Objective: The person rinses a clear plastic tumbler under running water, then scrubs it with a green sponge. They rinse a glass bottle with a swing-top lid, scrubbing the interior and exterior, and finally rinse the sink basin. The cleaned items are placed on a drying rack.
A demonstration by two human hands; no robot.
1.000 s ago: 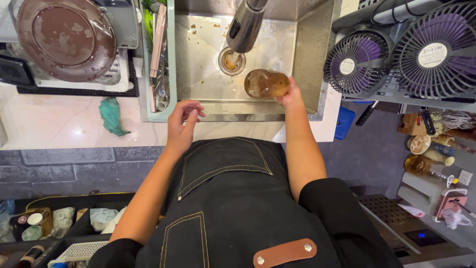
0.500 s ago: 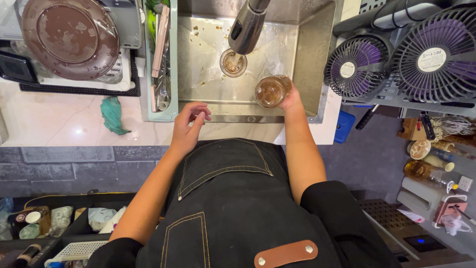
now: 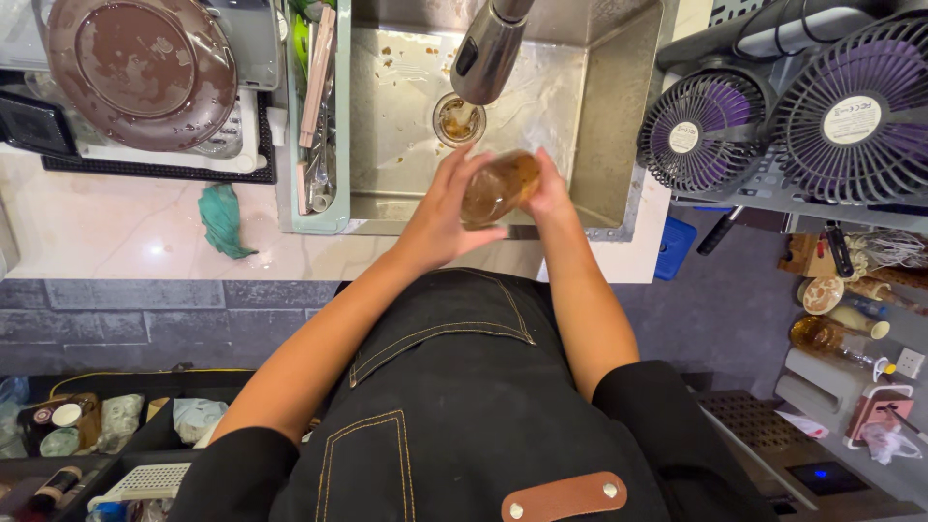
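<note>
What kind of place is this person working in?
Probably a café or bar washing-up corner: a steel sink with a pull-down tap, both hands on an amber glass jar, a black apron.

Bright, even light; slight motion blur

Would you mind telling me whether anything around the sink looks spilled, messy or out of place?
Brown food scraps dot the sink floor and fill the drain strainer. A crumpled teal cloth lies on the wet counter. Both hands, left hand and right hand, hold a brownish glass jar tilted over the basin.
</note>
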